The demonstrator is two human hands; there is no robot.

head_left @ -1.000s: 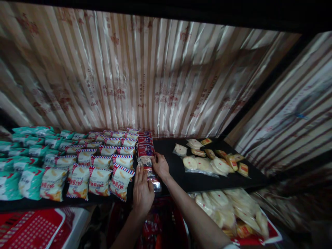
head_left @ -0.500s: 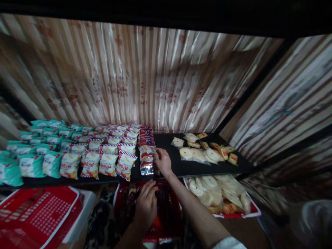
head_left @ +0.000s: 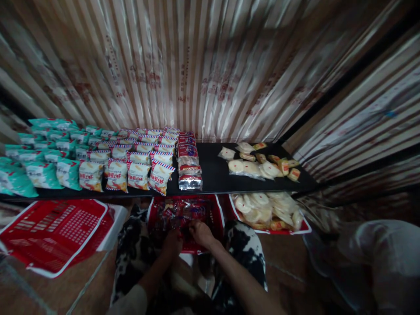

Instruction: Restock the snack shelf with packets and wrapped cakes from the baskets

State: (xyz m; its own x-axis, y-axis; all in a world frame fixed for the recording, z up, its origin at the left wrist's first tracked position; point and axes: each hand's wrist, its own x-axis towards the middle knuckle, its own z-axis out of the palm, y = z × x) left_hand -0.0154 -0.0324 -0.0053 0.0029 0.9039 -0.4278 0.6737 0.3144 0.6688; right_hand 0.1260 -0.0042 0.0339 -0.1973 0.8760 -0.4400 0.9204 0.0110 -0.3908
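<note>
Both hands are down in a red basket [head_left: 220, 214] between the knees, which holds shiny dark-red snack packets [head_left: 197, 208]. My right hand [head_left: 201, 233] has its fingers curled in among the packets; what they grip is hidden. Beside it, my left hand [head_left: 173, 241] reaches over the near side of the basket, its fingers dark and blurred. On the black shelf [head_left: 213, 175] above, a column of red and silver packets [head_left: 189, 164] runs front to back. White snack bags with striped tops [head_left: 139, 175] stand left of that column.
Teal bags [head_left: 44, 175] fill the shelf's left end. Round pale crackers in clear wrap [head_left: 252, 168] lie loose on its right part. Another red basket [head_left: 306, 227] of crackers stands below, and stacked red baskets [head_left: 65, 227] lie at left. A person's pale-clothed leg [head_left: 387, 253] is at right.
My right hand has left the red packet column on the shelf and come down into the basket. My left hand remains low at the basket. The view has tilted downward.
</note>
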